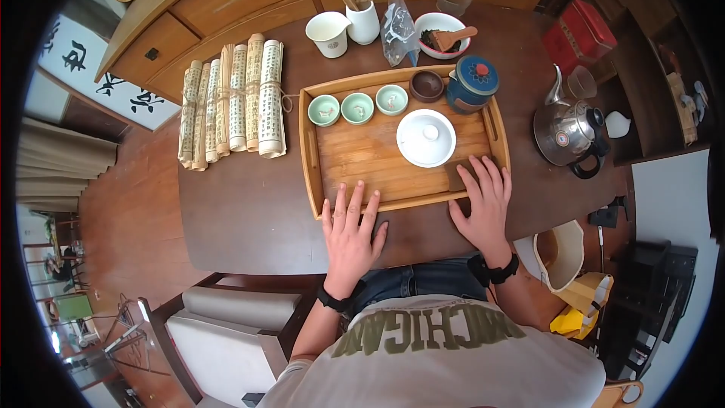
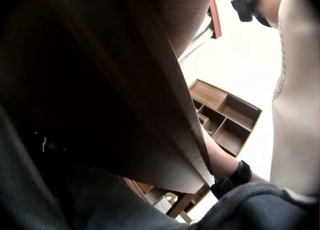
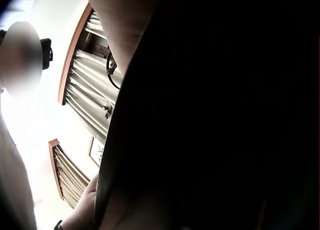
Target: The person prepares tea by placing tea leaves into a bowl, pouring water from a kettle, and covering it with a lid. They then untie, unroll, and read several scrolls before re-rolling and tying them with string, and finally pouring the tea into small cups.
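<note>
Both hands, left (image 1: pixel 350 230) and right (image 1: pixel 483 200), lie flat at the tray's (image 1: pixel 310 159) near edge.

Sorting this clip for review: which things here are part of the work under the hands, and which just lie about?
In hand:
left hand, flat
right hand, flat
wooden tray
dark cloth
white lidded bowl

Lying about:
bamboo scrolls
metal kettle
red box

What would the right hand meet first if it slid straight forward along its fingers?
Probably the white lidded bowl on the tray. The right hand lies flat with its fingertips over the tray's near rim, on a dark pad, pointing slightly left. Depth is uncertain.
</note>
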The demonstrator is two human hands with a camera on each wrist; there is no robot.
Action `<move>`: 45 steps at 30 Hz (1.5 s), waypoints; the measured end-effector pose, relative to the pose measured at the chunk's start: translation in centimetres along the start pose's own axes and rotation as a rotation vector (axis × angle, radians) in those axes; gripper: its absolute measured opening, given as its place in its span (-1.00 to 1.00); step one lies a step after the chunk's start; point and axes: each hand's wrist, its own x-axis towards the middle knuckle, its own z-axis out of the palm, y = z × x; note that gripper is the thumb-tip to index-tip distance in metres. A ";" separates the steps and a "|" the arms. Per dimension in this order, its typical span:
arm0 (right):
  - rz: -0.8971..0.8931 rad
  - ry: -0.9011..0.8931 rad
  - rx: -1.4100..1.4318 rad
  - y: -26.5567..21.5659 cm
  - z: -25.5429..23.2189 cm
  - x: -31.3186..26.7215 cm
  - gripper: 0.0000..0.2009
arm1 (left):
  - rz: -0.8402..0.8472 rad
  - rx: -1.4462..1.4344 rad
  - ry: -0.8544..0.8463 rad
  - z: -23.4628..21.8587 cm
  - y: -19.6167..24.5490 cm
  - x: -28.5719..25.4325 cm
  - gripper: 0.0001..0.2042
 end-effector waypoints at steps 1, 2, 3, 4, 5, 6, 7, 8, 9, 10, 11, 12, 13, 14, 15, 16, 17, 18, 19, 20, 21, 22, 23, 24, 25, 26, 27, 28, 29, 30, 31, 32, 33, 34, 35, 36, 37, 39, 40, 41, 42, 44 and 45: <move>-0.001 0.000 -0.003 0.0 0.0 0.0 -0.36 | 0.000 -0.005 0.006 0.0 0.0 0.1 -0.38; -0.002 0.002 -0.003 0.0 0.0 0.1 -0.36 | -0.002 -0.004 0.014 0.0 0.1 0.1 -0.39; -0.003 0.003 -0.004 0.0 0.1 0.1 -0.37 | -0.004 -0.003 0.021 -0.1 0.1 0.2 -0.40; -0.002 0.003 -0.004 0.0 0.1 0.0 -0.37 | -0.006 -0.002 0.027 0.0 0.1 0.2 -0.40; -0.003 0.005 -0.004 0.0 0.1 0.0 -0.37 | -0.009 -0.007 0.028 0.0 0.1 0.2 -0.41; -0.004 0.007 -0.003 0.1 0.1 0.0 -0.37 | -0.011 -0.012 0.031 0.1 0.1 0.2 -0.42; -0.006 0.010 -0.002 0.1 0.2 0.0 -0.37 | -0.013 -0.015 0.033 0.2 0.0 0.2 -0.43; -0.006 0.011 -0.001 0.1 0.2 0.0 -0.37 | -0.013 -0.009 0.039 0.2 0.0 0.2 -0.44; -0.006 0.013 0.000 0.1 0.2 0.0 -0.37 | -0.013 -0.003 0.045 0.1 0.1 0.3 -0.44; -0.005 0.014 0.001 0.0 0.2 0.0 -0.37 | -0.012 0.002 0.050 0.1 0.1 0.3 -0.45; -0.005 0.013 0.002 0.0 0.2 0.0 -0.37 | -0.013 0.000 0.053 0.2 0.1 0.3 -0.46; -0.005 0.012 0.002 0.0 0.2 0.0 -0.37 | -0.012 -0.004 0.055 0.2 0.0 0.3 -0.46; -0.004 0.012 0.001 0.0 0.1 0.0 -0.37 | -0.011 -0.007 0.059 0.3 0.0 0.3 -0.46; -0.004 0.012 0.000 0.0 0.1 0.0 -0.37 | -0.010 -0.008 0.062 0.4 0.0 0.3 -0.47; -0.004 0.013 0.000 -0.1 0.1 0.0 -0.37 | -0.008 -0.009 0.064 0.4 0.0 0.3 -0.47; -0.004 0.013 0.000 -0.1 0.1 0.0 -0.37 | -0.007 -0.010 0.066 0.4 0.0 0.3 -0.47; -0.004 0.015 0.001 -0.1 0.1 0.0 -0.37 | -0.008 -0.010 0.065 0.4 0.0 0.3 -0.47; -0.005 0.017 0.003 0.0 0.1 0.0 -0.37 | -0.008 -0.011 0.063 0.3 0.0 0.3 -0.47; -0.006 0.019 0.005 0.0 0.1 -0.1 -0.37 | -0.008 -0.011 0.062 0.3 0.0 0.2 -0.47; -0.006 0.019 0.005 0.0 0.0 -0.1 -0.37 | -0.006 -0.011 0.064 0.3 0.0 0.2 -0.47; -0.006 0.019 0.006 -0.1 0.0 -0.1 -0.37 | -0.005 -0.011 0.066 0.4 0.0 0.2 -0.47; -0.007 0.020 0.008 -0.1 0.0 0.0 -0.37 | -0.003 -0.010 0.070 0.4 0.0 0.2 -0.47; -0.005 0.019 0.007 -0.1 0.0 0.0 -0.37 | -0.004 -0.010 0.071 0.4 0.0 0.3 -0.47; -0.004 0.018 0.007 -0.1 0.0 0.0 -0.37 | -0.004 -0.010 0.073 0.3 0.1 0.3 -0.47; -0.003 0.016 0.006 -0.1 0.0 0.0 -0.37 | -0.005 -0.010 0.074 0.3 0.1 0.3 -0.47; -0.004 0.019 0.008 -0.1 0.0 0.0 -0.37 | -0.003 -0.009 0.076 0.3 0.1 0.3 -0.47; -0.004 0.020 0.010 -0.1 0.0 0.0 -0.37 | -0.002 -0.009 0.077 0.3 0.1 0.2 -0.47; -0.004 0.022 0.011 -0.1 0.0 0.0 -0.38 | 0.000 -0.009 0.078 0.3 0.1 0.3 -0.47; -0.005 0.025 0.013 -0.1 0.0 0.0 -0.38 | 0.000 -0.009 0.078 0.3 0.1 0.3 -0.47; -0.006 0.028 0.015 -0.1 -0.1 -0.1 -0.38 | 0.000 -0.009 0.078 0.2 0.1 0.3 -0.47; -0.008 0.030 0.017 -0.1 -0.1 -0.1 -0.38 | -0.001 -0.011 0.078 0.2 0.1 0.3 -0.47; -0.012 0.035 0.023 -0.1 -0.1 -0.1 -0.38 | 0.001 -0.013 0.081 0.2 0.1 0.2 -0.48; -0.017 0.040 0.030 -0.1 -0.1 -0.1 -0.39 | 0.004 -0.016 0.084 0.2 0.1 0.3 -0.48; -0.024 0.045 0.036 -0.1 -0.1 -0.2 -0.39 | 0.005 -0.019 0.089 0.2 0.1 0.3 -0.48; -0.029 0.052 0.044 -0.1 -0.1 -0.1 -0.40 | 0.007 -0.022 0.095 0.2 0.1 0.3 -0.49; -0.033 0.059 0.052 -0.1 -0.2 -0.1 -0.41 | 0.010 -0.024 0.101 0.2 0.1 0.3 -0.49; -0.036 0.069 0.061 0.0 -0.2 -0.3 -0.42 | 0.015 -0.024 0.106 0.1 0.2 0.2 -0.50; -0.037 0.094 0.095 0.0 -0.4 -0.5 -0.43 | 0.023 -0.059 0.096 -0.2 0.2 0.1 -0.51; -0.039 0.113 0.113 0.1 -0.4 -0.5 -0.44 | 0.031 -0.072 0.094 -0.6 0.1 0.3 -0.52; -0.035 0.128 0.136 0.2 -0.4 -0.5 -0.44 | 0.029 -0.109 0.095 -1.0 0.0 0.5 -0.53; -0.030 0.141 0.159 0.3 -0.4 -0.6 -0.45 | 0.026 -0.146 0.094 -1.6 -0.2 0.6 -0.54; -0.023 0.168 0.192 0.5 -0.5 -0.7 -0.45 | 0.023 -0.219 0.095 -2.8 -0.5 1.1 -0.56; -0.023 0.174 0.208 0.5 -0.6 -0.7 -0.45 | 0.038 -0.235 0.098 -3.7 -0.7 1.7 -0.56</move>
